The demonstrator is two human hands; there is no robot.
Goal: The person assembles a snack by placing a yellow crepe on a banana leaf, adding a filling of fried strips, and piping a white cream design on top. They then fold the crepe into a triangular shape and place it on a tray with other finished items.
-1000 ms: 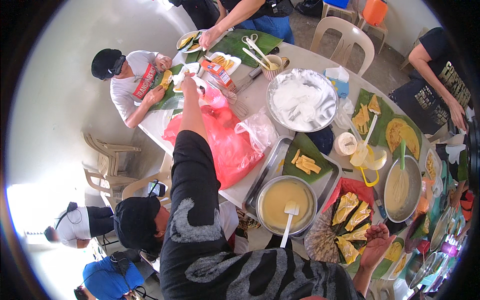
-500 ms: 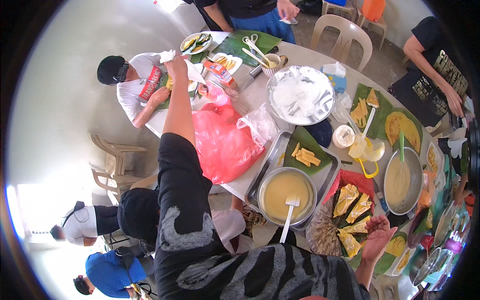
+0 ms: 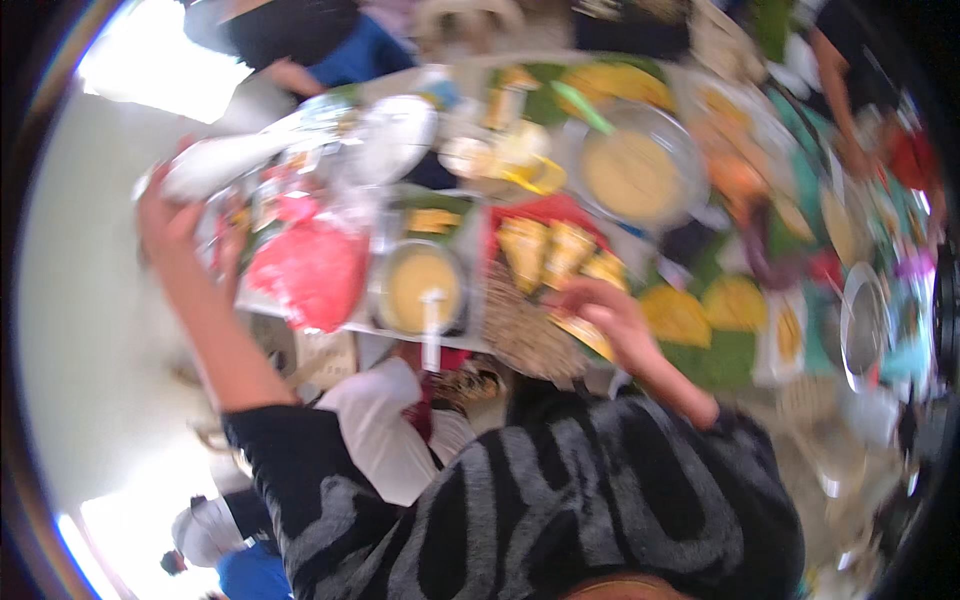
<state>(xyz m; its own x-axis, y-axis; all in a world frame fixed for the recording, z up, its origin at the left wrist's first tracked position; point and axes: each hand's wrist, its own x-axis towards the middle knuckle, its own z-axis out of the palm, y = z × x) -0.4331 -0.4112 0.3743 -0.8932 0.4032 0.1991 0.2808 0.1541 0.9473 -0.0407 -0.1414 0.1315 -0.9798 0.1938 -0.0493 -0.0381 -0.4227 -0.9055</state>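
Up at the far left, my left hand (image 3: 165,220) is closed on a white sheet (image 3: 225,165), paper or cloth, which trails to the right and is blurred. My right hand (image 3: 605,315) hangs over the front of a brown round tray (image 3: 530,330), its blurred fingers stretched to the left and holding nothing I can see. Yellow filled banana-leaf packets (image 3: 525,250) lie on that tray by its red lining. Left of it, a metal bowl of yellow batter (image 3: 408,290) holds a white spatula (image 3: 432,330) and stands on a metal tray (image 3: 375,325).
A pink plastic bag (image 3: 312,270) sits left of the batter bowl. Farther right stand a larger batter bowl (image 3: 632,170) with a green-handled whisk, and yellow rounds (image 3: 675,315) on banana leaves. Other people are around the table; one in white trousers (image 3: 375,420) is close on my left.
The view has turned and blurred, so the table sits differently. My left hand still grips the white sheet, now at the far left. My right hand has come over the packets from their right.
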